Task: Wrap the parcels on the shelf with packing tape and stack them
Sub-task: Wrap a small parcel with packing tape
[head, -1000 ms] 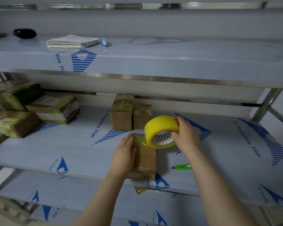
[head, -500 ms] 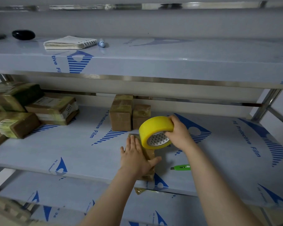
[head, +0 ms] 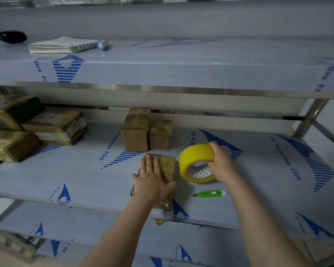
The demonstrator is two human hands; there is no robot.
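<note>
"PE Protective Film" on shelf film (head: 258, 170) (blue print), parcel label (head: 73, 128) unreadable

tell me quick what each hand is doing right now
Left hand: open, pressing flat on the parcel.
Right hand: closed, holding the tape roll.

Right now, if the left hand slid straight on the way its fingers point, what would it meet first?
Flat on a parcel, the left hand points to the back of the shelf; it would probably meet the two upright parcels first, though depth is unclear.
</note>
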